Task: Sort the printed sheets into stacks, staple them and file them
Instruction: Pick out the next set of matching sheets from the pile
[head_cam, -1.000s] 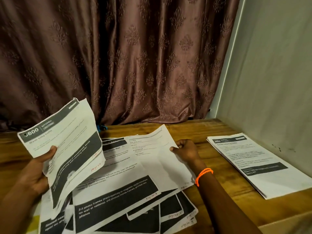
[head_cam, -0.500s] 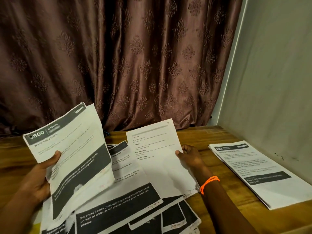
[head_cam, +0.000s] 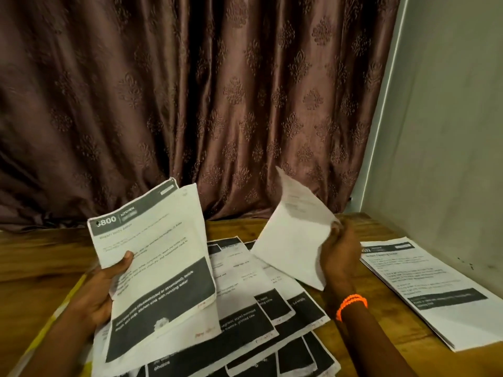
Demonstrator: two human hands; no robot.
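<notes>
Sorting sheets at desk (head_cam: 381,232).
My left hand (head_cam: 103,289) grips the "800 KITCHEN" sheets (head_cam: 155,257); my right hand (head_cam: 340,254) pinches one raised sheet (head_cam: 294,240).

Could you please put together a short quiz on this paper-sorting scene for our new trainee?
1. True or false: the right hand holds a single sheet clear of the table.
2. Which hand wears the orange wristband?
3. The neat stack lies: A) under the left hand, B) by the wall on the right, C) against the curtain.

Key: 1 true; 2 the right hand; 3 B.
</notes>
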